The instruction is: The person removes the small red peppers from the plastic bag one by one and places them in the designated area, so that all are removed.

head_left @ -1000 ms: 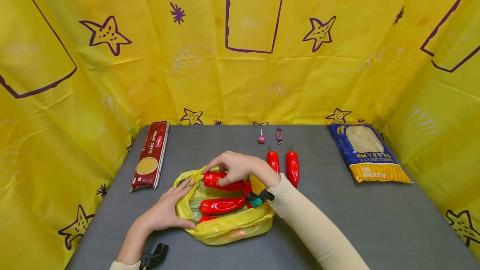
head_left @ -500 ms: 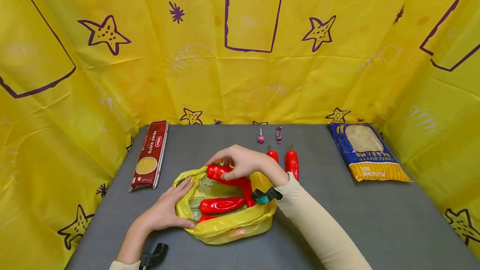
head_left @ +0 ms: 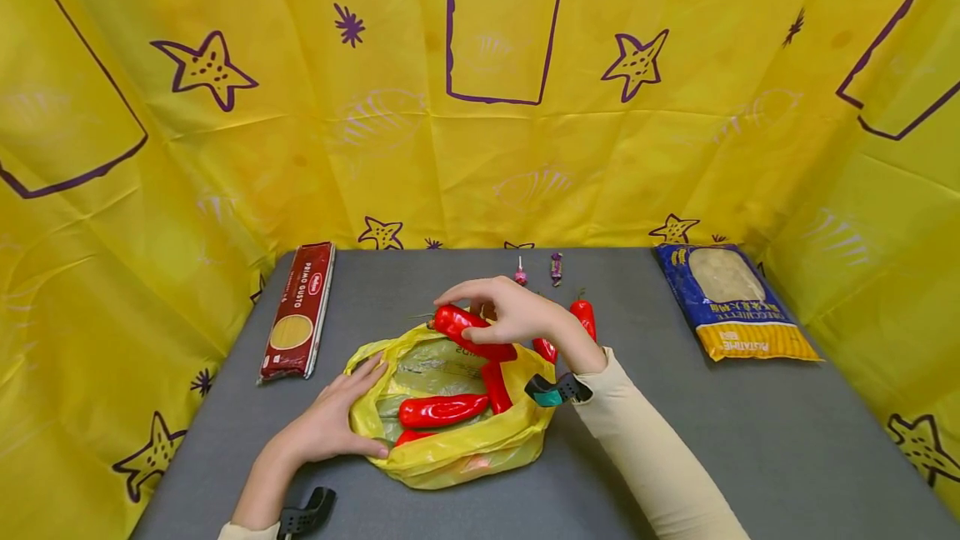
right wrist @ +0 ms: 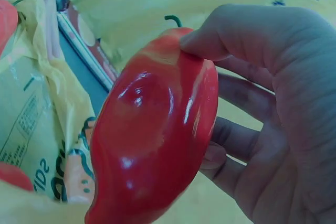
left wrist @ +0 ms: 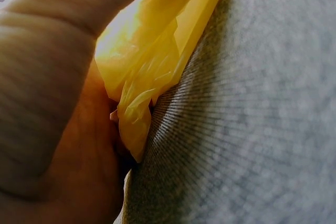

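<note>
Curling round a glossy red pepper (head_left: 471,332), the right hand (head_left: 517,312) grip holds; left hand (head_left: 333,421) flattens crinkly yellow bag (head_left: 457,448).

Glossy, smooth red pepper (head_left: 472,332); thin crinkled plastic yellow bag (head_left: 450,448); matt grey woven-looking cloth tabletop (head_left: 750,432).

My right hand (head_left: 510,315) holds a red pepper (head_left: 472,332) above the far rim of the yellow bag (head_left: 457,448). Just beyond it, two loose peppers (head_left: 583,317) and two sweets (head_left: 537,270) crowd the path toward the back wall. Bare grey table (head_left: 750,440) lies open to my right, up to the blue pasta packet (head_left: 731,300). To the left, open table runs to the spaghetti box (head_left: 298,311). My left hand (head_left: 330,423) blocks the bag's near-left edge; peppers inside (head_left: 442,409) fill its floor.
</note>
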{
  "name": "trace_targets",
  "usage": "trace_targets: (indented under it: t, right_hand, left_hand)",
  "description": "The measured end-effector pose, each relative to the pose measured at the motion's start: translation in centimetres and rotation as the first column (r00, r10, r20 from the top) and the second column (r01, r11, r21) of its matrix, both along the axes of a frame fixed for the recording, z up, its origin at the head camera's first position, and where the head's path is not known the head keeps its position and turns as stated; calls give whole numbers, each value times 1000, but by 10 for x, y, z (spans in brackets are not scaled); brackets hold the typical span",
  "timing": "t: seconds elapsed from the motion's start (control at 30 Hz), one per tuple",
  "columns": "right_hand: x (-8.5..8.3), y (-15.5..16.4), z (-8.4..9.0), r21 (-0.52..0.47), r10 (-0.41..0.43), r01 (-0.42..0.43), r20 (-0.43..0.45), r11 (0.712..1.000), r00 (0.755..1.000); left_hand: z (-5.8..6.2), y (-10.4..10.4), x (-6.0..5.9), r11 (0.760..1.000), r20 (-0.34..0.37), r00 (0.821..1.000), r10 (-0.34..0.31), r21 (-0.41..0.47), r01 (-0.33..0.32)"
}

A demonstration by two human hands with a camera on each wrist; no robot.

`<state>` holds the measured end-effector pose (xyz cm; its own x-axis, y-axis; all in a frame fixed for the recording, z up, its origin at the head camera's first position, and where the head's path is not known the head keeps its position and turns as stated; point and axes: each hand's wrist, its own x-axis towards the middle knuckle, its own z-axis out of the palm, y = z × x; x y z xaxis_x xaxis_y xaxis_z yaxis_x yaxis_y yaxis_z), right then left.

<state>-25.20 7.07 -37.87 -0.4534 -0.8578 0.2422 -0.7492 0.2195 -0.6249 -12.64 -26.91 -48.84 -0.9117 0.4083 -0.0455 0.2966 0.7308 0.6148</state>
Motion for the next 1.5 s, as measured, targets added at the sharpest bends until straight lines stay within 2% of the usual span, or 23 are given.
trace_targets:
  t: [0.13,0.27,0.37,0.47,0.57,0.77,0.97,1.13,1.2,1.3,1.4,1.5]
  right_hand:
    - [1,13,-2,-47,-73,73,0,996,997]
    - [2,26,-9,-99,-168,168,9,981,986]
    - [7,38,-14,-128,-247,251,43,960,968]
    - [12,51,-19,-141,-335,346,94,928,937]
    - [16,65,-23,-148,-420,438,137,887,897]
    - [21,97,-35,-156,-580,606,184,780,794]
    - [21,140,-56,-180,-693,737,255,651,674]
    - [18,173,-74,-123,-775,825,289,552,562]
    - [17,183,-81,-93,-797,846,295,525,527]
    - [16,195,-89,-63,-817,868,309,493,487]
    - [16,203,-96,-41,-818,877,341,479,463]
    - [16,209,-102,-16,-808,876,379,482,451]
  left_hand:
    - [0,0,0,1000,1,1000,1,1,-1]
    - [-2,0,0,1000,7,1000,6,7,-6]
    - [-3,0,0,1000,9,1000,12,9,-12]
    - [-3,0,0,1000,7,1000,13,3,-13]
    - [-3,0,0,1000,5,1000,14,-1,-14]
    - [-1,0,1,1000,9,1000,20,-5,-20]
    - [-1,0,0,1000,32,999,26,-7,-26]
    - [-1,0,1,1000,30,999,27,-11,-27]
    - [0,0,1,1000,24,999,23,-10,-23]
    - [1,0,1,1000,17,1000,20,-10,-19]
    - [-1,0,1,1000,19,1000,20,-7,-20]
    - [-2,0,1,1000,30,999,26,-2,-25]
